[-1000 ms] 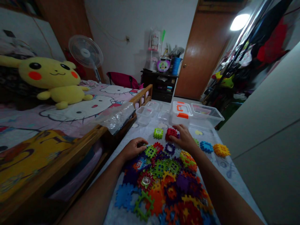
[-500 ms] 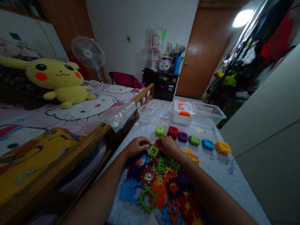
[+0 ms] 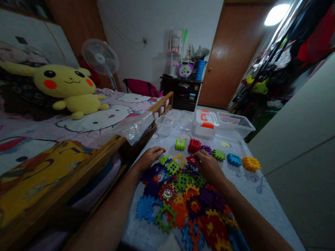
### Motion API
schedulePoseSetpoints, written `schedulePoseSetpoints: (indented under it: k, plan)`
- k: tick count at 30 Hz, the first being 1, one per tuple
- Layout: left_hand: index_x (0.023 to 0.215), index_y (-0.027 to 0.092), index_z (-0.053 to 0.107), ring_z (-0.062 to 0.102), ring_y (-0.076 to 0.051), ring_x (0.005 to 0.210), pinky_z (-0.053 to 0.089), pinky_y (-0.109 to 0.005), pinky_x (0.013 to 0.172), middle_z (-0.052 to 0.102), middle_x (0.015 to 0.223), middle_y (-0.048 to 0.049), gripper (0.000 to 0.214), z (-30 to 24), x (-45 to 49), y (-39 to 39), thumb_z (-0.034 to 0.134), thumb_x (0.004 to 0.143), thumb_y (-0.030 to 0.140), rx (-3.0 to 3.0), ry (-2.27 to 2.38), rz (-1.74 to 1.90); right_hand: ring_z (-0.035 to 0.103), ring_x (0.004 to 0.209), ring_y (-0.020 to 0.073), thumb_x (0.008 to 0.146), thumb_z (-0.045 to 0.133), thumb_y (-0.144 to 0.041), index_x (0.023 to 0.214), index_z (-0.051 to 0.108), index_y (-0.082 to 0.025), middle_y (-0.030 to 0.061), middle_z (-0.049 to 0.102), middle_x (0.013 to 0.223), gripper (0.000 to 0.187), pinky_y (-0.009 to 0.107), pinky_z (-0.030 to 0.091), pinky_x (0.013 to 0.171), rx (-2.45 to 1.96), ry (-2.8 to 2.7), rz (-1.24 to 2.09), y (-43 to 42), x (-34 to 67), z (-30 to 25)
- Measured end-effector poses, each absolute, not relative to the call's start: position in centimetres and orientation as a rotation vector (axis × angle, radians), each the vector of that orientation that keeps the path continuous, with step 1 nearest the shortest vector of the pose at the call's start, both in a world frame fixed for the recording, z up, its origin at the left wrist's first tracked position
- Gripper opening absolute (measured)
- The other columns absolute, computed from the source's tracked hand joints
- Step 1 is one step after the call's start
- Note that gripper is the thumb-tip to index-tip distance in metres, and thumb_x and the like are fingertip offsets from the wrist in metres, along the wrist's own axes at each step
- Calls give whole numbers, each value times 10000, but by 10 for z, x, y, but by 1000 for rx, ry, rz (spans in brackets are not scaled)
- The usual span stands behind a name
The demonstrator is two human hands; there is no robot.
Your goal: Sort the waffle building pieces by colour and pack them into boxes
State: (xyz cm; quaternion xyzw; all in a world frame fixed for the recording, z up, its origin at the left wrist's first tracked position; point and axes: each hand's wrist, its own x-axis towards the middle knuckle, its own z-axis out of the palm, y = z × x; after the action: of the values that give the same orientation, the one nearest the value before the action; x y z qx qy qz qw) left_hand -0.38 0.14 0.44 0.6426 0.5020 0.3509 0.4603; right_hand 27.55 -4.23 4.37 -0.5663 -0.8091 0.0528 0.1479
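My right hand (image 3: 209,166) pinches a red toothed building piece (image 3: 191,159) at the far edge of a mixed pile. My left hand (image 3: 151,157) is at the pile's far left, its fingers reaching forward with nothing visible in them. Just right of its fingers lie a small green piece (image 3: 164,160) and a yellow-orange frame piece (image 3: 179,159). The pile holds green window pieces (image 3: 173,167), a red piece with a white insert (image 3: 167,193), a blue piece (image 3: 146,208) and a green ring-shaped piece (image 3: 166,218).
Behind the pile, sorted stacks stand in a row: lime (image 3: 180,144), red (image 3: 194,145), purple (image 3: 206,150), green (image 3: 218,155), blue (image 3: 234,159) and yellow (image 3: 251,163). Farther back are clear tubs (image 3: 164,126) and a lidded box (image 3: 205,125). A wooden bed rail (image 3: 115,144) borders the left.
My right hand has moved right, taking the red piece along. My left hand has drawn slightly left, and the green and yellow-orange pieces between the hands now show.
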Motion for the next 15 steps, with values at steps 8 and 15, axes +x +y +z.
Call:
schedulePoseSetpoints:
  k: [8,15]
  plan:
    - [940,177,726,648,-280,985,483,-375,904,734,1012,-88,388,11,-17,-5,640,723,486,1762,1313,773,643,831,198,884,490,-267,1006,642,-222,74,644,984,200,325,501,750,-1506,-2314,476,-83,327,40]
    - [984,163,712,659,-273,958,496,-367,876,732,1013,-89,371,5,-13,-7,660,722,421,1824,1285,717,638,666,194,854,467,-394,876,654,-218,65,692,839,258,337,510,645,-1654,-2003,382,-83,366,16]
